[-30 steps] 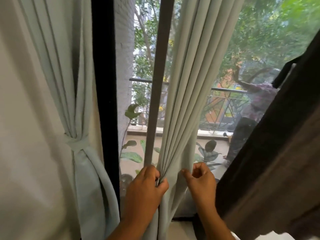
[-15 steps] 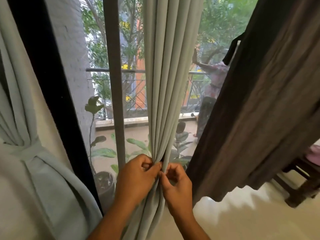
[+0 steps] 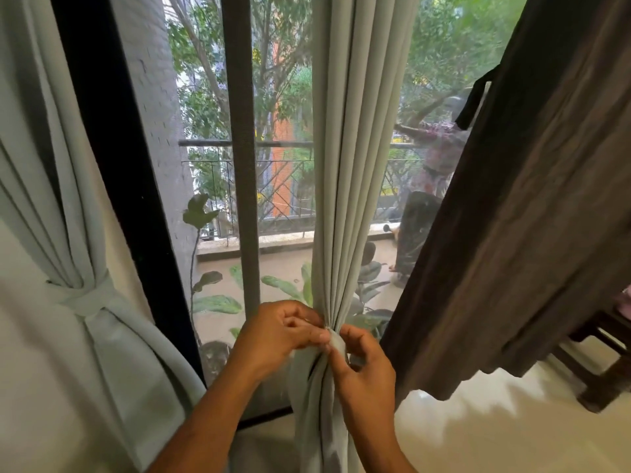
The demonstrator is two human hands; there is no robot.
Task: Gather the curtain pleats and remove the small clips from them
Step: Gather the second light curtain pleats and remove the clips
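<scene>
A pale green curtain (image 3: 355,148) hangs in tight pleats down the middle of the window. My left hand (image 3: 283,332) pinches the gathered pleats from the left at about waist height. My right hand (image 3: 362,367) grips the same bunch from the right, thumb and fingers pressed on the fold. Both hands touch at the pinch point. No clip is visible; the fingers hide that spot.
A second pale curtain (image 3: 78,291) is tied back at the left wall. Dark brown fabric (image 3: 532,216) hangs at the right. A wooden stool (image 3: 607,367) stands lower right. Behind the glass are a window post (image 3: 244,148), potted plants and a person on the balcony.
My right hand came in from the side and closed on the pleats beside my left hand. The view swung right and came closer to the gathered curtain.
</scene>
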